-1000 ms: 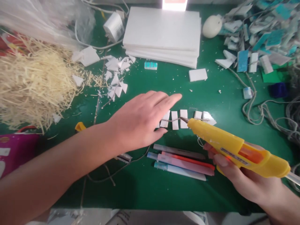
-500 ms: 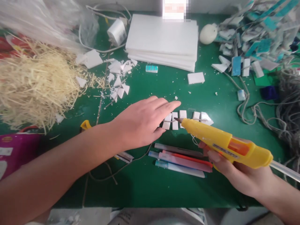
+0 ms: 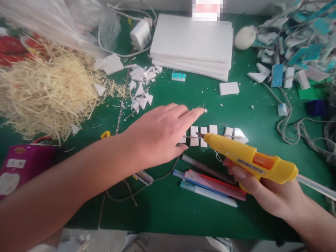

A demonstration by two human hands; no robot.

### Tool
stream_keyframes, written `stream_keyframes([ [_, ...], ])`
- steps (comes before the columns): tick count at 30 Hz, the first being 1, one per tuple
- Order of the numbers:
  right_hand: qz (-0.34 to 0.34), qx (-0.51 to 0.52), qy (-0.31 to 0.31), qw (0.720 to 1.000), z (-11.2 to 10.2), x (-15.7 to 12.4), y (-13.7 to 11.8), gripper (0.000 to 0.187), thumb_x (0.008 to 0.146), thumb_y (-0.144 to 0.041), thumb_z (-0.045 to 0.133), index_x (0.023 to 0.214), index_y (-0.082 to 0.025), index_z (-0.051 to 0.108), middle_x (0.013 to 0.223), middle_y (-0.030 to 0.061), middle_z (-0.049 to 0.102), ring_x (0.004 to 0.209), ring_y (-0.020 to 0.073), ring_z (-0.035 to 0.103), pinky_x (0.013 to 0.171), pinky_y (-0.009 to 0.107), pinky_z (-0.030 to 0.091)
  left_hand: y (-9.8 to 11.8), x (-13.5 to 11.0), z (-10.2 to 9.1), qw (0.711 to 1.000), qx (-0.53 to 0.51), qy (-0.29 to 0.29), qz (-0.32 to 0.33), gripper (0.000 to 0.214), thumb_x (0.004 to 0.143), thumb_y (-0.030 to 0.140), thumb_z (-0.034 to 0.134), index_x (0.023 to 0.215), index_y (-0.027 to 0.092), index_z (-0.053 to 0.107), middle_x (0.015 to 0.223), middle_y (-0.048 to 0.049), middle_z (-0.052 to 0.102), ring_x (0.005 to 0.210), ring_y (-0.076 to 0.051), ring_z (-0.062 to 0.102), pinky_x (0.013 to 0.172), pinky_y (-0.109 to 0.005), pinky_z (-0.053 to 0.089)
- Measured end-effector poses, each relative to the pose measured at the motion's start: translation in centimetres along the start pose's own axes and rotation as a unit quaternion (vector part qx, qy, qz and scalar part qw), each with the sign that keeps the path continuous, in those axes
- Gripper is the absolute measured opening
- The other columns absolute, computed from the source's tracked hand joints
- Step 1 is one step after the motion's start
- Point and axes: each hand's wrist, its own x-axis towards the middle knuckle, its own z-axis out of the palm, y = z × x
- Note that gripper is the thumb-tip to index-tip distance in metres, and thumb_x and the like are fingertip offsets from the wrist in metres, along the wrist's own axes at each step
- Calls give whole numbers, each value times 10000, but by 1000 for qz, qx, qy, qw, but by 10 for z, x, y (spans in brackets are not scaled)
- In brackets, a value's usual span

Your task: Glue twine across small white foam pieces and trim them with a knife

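Observation:
My left hand (image 3: 160, 134) lies palm down on the table with its fingers stretched out, over the left end of a row of small white foam blocks (image 3: 194, 136). A thin grey cord (image 3: 187, 137) runs across the blocks, and part of it is hidden under that hand. My right hand (image 3: 262, 192) is wrapped round the handle of a yellow hot glue gun (image 3: 231, 147). The gun points left, its nozzle right over the cord between two blocks. A clear glue stick (image 3: 315, 186) sticks out of its back.
Several marker pens (image 3: 215, 187) lie below the row. White foam sheets (image 3: 191, 42) are stacked at the back, near a white egg-shaped piece (image 3: 245, 37). Pale shredded straw (image 3: 49, 94) and foam scraps (image 3: 141, 75) are at left. A heap of blue-white pieces (image 3: 296, 45) stands at right.
The glue gun's nozzle has moved left along the row by about one block. My left hand has slid slightly left too, baring part of another block. The whole view has shifted.

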Motion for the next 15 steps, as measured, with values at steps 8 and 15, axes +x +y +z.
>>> stream_keyframes([
  [8, -8, 8, -39, 999, -11, 6, -3, 563, 1154, -516, 498, 662, -260, 590, 569, 0, 649, 458, 140, 614, 436, 252, 514, -7, -13, -5, 1000, 14, -9, -9, 703, 981, 204, 667, 1652, 153, 464, 1214, -100, 753, 1107, -280, 736, 930, -358, 584],
  [15, -13, 3, -46, 999, -13, 2, 0, 524, 1143, -454, 517, 666, -258, 611, 610, 7, 690, 472, 144, 629, 468, 261, 539, 3, -11, -7, 999, 30, -3, 18, 634, 981, 132, 683, 1593, 88, 524, 1205, -115, 765, 1110, -270, 743, 937, -349, 602],
])
